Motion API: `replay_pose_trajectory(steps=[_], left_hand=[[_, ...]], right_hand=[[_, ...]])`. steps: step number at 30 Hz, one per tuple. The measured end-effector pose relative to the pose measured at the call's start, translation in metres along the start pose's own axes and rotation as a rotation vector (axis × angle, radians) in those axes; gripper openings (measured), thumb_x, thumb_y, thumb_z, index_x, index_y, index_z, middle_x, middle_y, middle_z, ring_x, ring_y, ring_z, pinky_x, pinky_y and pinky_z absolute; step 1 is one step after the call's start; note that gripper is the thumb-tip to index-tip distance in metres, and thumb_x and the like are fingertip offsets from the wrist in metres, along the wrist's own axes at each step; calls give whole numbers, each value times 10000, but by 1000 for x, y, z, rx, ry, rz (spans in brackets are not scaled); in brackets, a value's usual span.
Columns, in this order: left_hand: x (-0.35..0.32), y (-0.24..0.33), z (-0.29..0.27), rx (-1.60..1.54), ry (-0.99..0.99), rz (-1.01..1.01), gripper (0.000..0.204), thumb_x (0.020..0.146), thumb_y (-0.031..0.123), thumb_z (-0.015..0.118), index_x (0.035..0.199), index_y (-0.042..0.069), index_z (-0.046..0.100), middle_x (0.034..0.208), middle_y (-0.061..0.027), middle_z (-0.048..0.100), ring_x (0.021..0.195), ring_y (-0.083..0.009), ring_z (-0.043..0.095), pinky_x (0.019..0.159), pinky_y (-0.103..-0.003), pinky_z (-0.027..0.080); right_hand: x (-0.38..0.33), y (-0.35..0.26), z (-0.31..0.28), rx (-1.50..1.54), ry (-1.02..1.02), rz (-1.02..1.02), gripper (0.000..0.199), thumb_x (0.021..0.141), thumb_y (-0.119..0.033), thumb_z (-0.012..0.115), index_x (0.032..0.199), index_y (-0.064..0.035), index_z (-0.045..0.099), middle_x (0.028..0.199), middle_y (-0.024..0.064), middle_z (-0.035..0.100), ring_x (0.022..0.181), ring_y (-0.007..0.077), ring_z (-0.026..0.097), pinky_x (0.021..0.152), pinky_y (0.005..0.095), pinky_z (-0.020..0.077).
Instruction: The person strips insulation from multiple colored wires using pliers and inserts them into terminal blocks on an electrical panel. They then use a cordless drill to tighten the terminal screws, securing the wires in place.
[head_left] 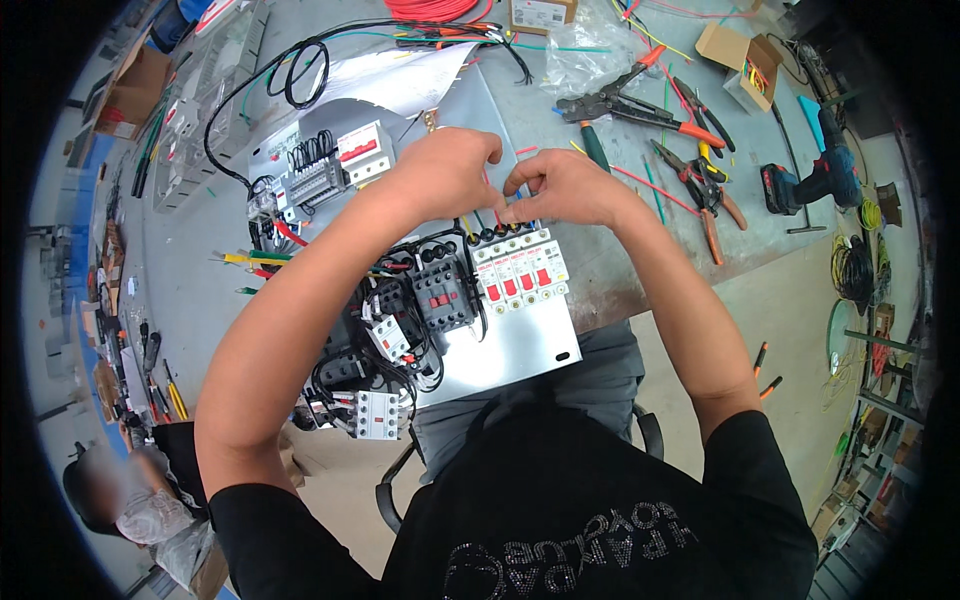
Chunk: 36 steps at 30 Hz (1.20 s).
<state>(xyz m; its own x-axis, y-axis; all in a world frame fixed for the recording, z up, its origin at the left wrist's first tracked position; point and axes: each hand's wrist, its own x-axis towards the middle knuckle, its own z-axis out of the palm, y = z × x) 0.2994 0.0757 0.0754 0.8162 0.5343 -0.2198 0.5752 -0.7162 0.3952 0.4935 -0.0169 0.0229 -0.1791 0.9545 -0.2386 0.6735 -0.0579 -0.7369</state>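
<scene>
A grey worktop point(600, 260) fills the view, in a busy workshop with bare floor at the right.

A shiny metal plate point(520, 345) lies on the worktop and hangs a little over its near edge. On the plate sits a row of white breakers point(522, 272) with red switches. Dark wire ends stick up along the top of that row.

The left hand point(445, 175) and the right hand point(560, 188) meet just above the breakers. Both are curled, with the fingertips pressed close together. They pinch something thin between them, but it is too small to tell if it is a wire. The right fingertips touch the top of the breaker row.

Left of the breakers are black blocks point(440, 290) with black wires looping around them. A white block point(378, 414) sits at the near left corner of the plate. Further up the plate is a white part point(362, 150) with a red stripe.

To the right lie pliers point(640, 105) with orange handles, and more cutters point(705, 185) near them. A blue drill point(815, 180) lies at the far right. An open cardboard box point(745, 62) stands behind it. A red wire coil point(432, 8) is at the top edge. Another person point(140, 500) sits at the lower left.
</scene>
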Motion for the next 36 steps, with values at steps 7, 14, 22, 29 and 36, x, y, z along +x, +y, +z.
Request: replay_pose_trajectory(steps=[7,14,22,29,36], left_hand=[[15,-19,11,-253,-158,-11,391,772,200,842,1081,-5,718,917,-145,745,837,-247,722,781,-372,562],[26,-17,5,-511,-332,-168,301,792,147,824,1027,-3,712,895,-98,740,807,-177,715,699,-323,584],[30,-20,9,-560,-330,-190,318,776,142,830,1020,-18,704,906,-111,743,802,-180,717,683,-321,596],[30,-17,9,-582,-324,-214,313,759,141,830,1003,-17,713,874,-114,744,769,-185,712,678,-328,588],[33,-1,-3,-402,-374,-277,386,735,124,815,1082,3,699,893,-136,752,786,-232,731,701,-362,584]], right_hand=[[1,-11,-1,2,-22,90,466,693,-473,886,964,-104,799,838,107,665,820,250,656,726,377,507],[7,-2,-1,30,-58,108,451,680,-451,890,931,-93,780,791,93,639,760,232,636,665,378,476],[10,-9,-8,36,-104,115,425,680,-414,884,926,-85,775,866,95,667,827,248,658,716,377,497],[9,-12,-9,7,-105,119,413,683,-398,869,936,-83,783,947,122,711,925,290,691,804,384,527],[12,-12,-6,-17,-94,141,426,655,-386,848,958,-91,792,953,170,747,950,325,716,840,402,550]])
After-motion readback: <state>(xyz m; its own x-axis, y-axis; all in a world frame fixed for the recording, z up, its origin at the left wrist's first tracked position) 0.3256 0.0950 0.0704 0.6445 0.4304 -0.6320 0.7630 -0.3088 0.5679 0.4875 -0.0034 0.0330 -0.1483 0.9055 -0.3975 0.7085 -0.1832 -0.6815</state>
